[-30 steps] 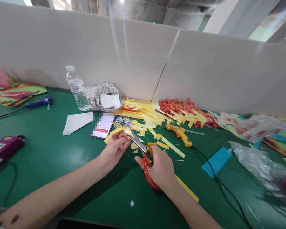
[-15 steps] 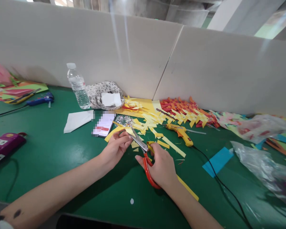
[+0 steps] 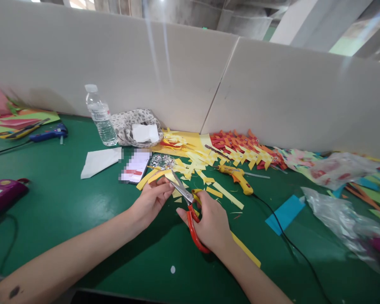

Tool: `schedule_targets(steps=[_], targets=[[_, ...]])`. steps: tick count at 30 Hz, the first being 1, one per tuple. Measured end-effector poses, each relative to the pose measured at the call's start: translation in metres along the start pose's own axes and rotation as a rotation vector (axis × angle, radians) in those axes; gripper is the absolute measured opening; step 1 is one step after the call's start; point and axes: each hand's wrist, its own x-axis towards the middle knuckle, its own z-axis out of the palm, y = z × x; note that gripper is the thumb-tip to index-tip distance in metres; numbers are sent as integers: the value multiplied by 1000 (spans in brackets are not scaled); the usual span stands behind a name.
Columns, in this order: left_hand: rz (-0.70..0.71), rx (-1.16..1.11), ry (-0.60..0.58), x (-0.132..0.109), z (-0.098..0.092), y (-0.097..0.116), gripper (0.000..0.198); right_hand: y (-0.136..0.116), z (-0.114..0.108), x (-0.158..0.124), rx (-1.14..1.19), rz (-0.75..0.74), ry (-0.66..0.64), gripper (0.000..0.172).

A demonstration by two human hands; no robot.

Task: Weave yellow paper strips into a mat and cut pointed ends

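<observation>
My right hand (image 3: pixel 213 221) grips the red and yellow handles of a pair of scissors (image 3: pixel 185 195). Their blades point up and left and meet the tip of a yellow paper strip (image 3: pixel 158 175). That strip is pinched between the fingers of my left hand (image 3: pixel 152 200); its far end is partly hidden by them. Around the blades lie yellow paper scraps (image 3: pixel 215 192) on the green table (image 3: pixel 114 236). Under my right forearm sticks out another yellow strip (image 3: pixel 247 250).
A yellow glue gun (image 3: pixel 240 177) with a black cord lies right of the scraps. Behind are a phone (image 3: pixel 136 164), a water bottle (image 3: pixel 101 118), a patterned pouch (image 3: pixel 123 126) and folded red-orange paper pieces (image 3: pixel 234 145). Blue paper (image 3: pixel 285 214) and plastic bags (image 3: pixel 338 219) lie right.
The view has shifted slightly to the right. More of the yellow strip shows above my left fingers. Both hands keep nearly the same pose, with the scissors still at the paper.
</observation>
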Motion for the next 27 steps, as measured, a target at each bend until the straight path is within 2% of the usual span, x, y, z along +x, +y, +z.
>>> schedule_targets(steps=[14, 22, 27], targets=[[-13, -17, -55, 0, -1, 1, 19, -4, -7, 1, 60, 51, -82, 38], [-16, -11, -95, 0, 1, 3, 20, -2, -7, 0, 54, 38, -99, 38], [-21, 3, -81, -1, 1, 3, 19, -2, -8, 1, 50, 13, -102, 38]])
